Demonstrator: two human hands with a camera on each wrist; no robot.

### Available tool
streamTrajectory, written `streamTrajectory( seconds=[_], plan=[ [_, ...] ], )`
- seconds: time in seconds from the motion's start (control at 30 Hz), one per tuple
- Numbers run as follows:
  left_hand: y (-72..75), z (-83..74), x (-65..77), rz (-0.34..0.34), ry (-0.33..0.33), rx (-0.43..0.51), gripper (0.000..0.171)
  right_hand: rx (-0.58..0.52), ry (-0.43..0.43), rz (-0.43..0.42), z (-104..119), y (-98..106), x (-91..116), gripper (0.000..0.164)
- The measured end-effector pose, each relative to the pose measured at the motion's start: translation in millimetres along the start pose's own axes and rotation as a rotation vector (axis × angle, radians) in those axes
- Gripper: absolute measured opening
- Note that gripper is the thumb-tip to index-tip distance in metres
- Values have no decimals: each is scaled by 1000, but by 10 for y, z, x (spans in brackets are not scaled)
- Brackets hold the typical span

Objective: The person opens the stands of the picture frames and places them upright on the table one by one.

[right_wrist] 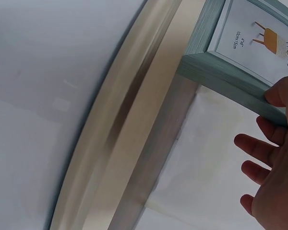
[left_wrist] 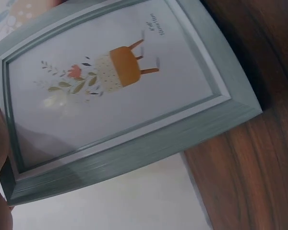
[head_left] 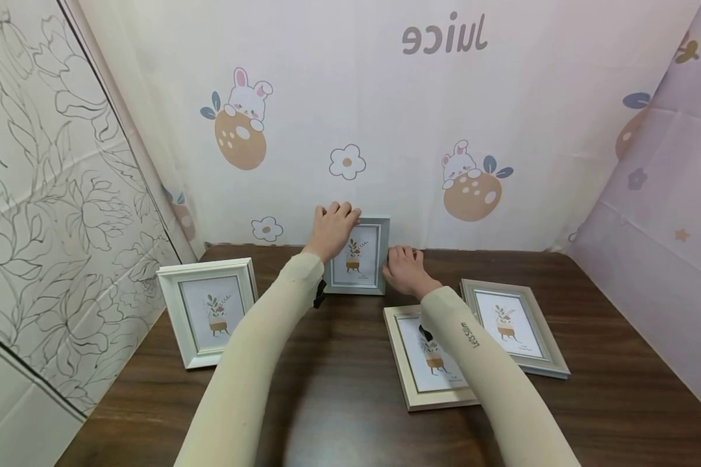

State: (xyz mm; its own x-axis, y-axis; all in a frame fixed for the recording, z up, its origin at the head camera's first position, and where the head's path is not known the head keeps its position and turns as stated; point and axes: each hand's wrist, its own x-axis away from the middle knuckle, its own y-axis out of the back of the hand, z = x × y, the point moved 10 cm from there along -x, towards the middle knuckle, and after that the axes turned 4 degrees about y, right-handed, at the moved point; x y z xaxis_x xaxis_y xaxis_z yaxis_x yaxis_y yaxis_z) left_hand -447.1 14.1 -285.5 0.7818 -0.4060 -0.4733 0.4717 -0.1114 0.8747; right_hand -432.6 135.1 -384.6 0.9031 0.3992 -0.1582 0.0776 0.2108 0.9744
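Observation:
A grey-green picture frame (head_left: 362, 259) stands upright at the back of the table, near the curtain. My left hand (head_left: 333, 231) grips its top left corner, with fingers over the top edge. At its right edge is my right hand (head_left: 407, 269); in the right wrist view the thumb lies on the front of the frame (right_wrist: 225, 79) and the index finger goes behind it, pinching the side. The print, a plant in an orange-and-cream pot on legs, fills the left wrist view inside the frame (left_wrist: 105, 165).
A white picture frame (head_left: 207, 314) stands leaning at the left. On the right, a cream picture frame (head_left: 411, 379) is partly under my right forearm, and a beige-grey picture frame (head_left: 531, 331) is beyond it. A patterned curtain (head_left: 356, 97) hangs behind the brown table (head_left: 321, 389).

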Motion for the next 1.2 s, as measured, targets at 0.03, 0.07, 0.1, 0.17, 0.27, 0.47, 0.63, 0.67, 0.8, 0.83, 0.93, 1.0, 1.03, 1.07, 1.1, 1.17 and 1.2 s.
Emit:
streamTrajectory(
  seconds=[0.03, 0.07, 0.1, 0.17, 0.27, 0.47, 0.63, 0.67, 0.8, 0.83, 0.93, 1.0, 1.03, 1.07, 1.1, 1.17, 1.2],
  plan=[
    [-20, 2, 6, 6, 3, 0, 38, -7, -2, 2, -1, 2, 3, 36],
    [-41, 4, 14, 11, 5, -3, 40, -12, -4, 4, -1, 3, 5, 36],
    [-63, 4, 23, 21, 7, -4, 42, -17, -8, 6, -3, 4, 6, 36],
    [-100, 4, 41, 35, 9, -3, 47, -18, -12, 11, -8, 1, 4, 35],
    [-132, 1, 69, 33, 7, 0, 52, -15, -17, 15, -13, -16, 0, 34],
    [-150, -6, 91, 17, -2, 8, 54, -15, -22, 24, -22, -34, 10, 35],
    [-151, 1, 104, -1, -6, 23, 57, -18, -34, 44, -34, -18, 21, 43],
    [-150, 3, 109, -4, -7, 24, 59, -19, -39, 48, -40, -13, 22, 45],
    [-142, 15, 134, -2, -6, 19, 63, -29, -54, 66, -59, 12, 31, 53],
    [-137, 17, 141, 0, -5, 16, 64, -31, -56, 71, -63, 17, 36, 53],
    [-112, 16, 162, 7, 0, 10, 68, -35, -51, 80, -75, 36, 60, 52],
    [-90, 5, 179, 3, -1, 4, 71, -31, -38, 80, -81, 50, 88, 51],
    [-81, -4, 190, 2, -2, 6, 72, -25, -29, 80, -84, 56, 104, 51],
    [-72, -16, 201, -1, -6, 7, 73, -17, -15, 79, -80, 62, 123, 51],
    [-62, -30, 214, -7, -10, 8, 74, -4, 0, 78, -77, 68, 142, 50],
    [-40, -59, 246, -27, -22, 16, 75, 29, 30, 79, -64, 77, 188, 50],
    [-25, -73, 265, -43, -29, 23, 75, 46, 49, 76, -53, 88, 210, 50]
  ],
)
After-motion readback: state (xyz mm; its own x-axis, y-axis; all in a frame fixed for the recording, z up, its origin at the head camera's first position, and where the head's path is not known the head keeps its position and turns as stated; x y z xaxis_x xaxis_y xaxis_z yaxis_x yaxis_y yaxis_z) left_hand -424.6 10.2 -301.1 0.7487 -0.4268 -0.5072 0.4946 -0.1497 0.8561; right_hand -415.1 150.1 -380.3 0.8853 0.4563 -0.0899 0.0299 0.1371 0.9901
